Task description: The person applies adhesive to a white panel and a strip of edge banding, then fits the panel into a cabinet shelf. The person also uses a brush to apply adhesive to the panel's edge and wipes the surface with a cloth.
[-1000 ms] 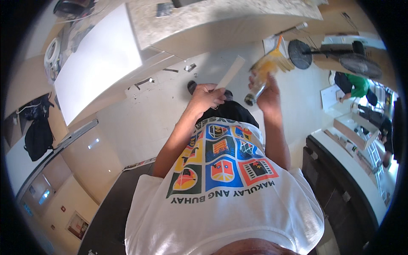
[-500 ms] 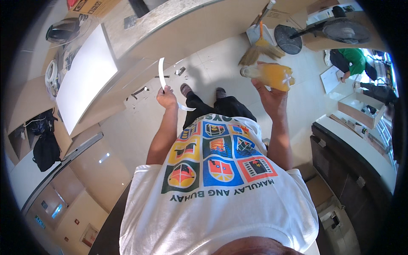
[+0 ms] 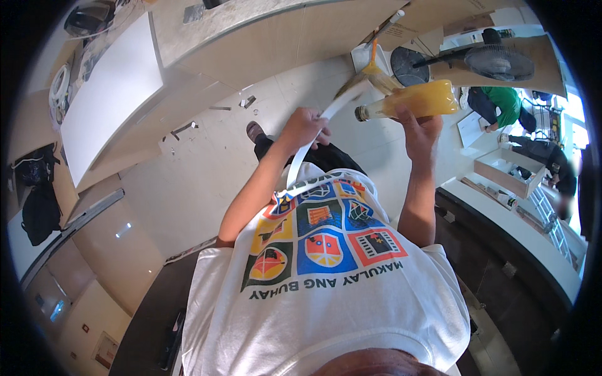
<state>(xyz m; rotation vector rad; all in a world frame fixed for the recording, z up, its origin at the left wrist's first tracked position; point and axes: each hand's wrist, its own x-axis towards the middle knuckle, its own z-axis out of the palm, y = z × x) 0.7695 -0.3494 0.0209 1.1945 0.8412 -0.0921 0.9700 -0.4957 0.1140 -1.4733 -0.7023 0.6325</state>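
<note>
A clear, rounded bottle of yellow-orange liquid (image 3: 433, 98) is gripped sideways by the right hand (image 3: 419, 128), its long axis running roughly left to right. The left hand (image 3: 304, 130), curled closed, grips a long, thin, flexible white strip (image 3: 301, 158) slanting from upper right to lower left; the bottle's short dark cap (image 3: 360, 113) points its way, apart from its fingers.

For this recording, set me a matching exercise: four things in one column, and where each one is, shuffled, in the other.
Things
1. Bottle
2. White strip
3. Large white panel
4. Fan

Places
A. Upper right of the picture
B. In the left hand
C. Upper left of the picture
D. In the right hand

Pairs: 1-D, 2-B, 3-C, 4-A
</note>
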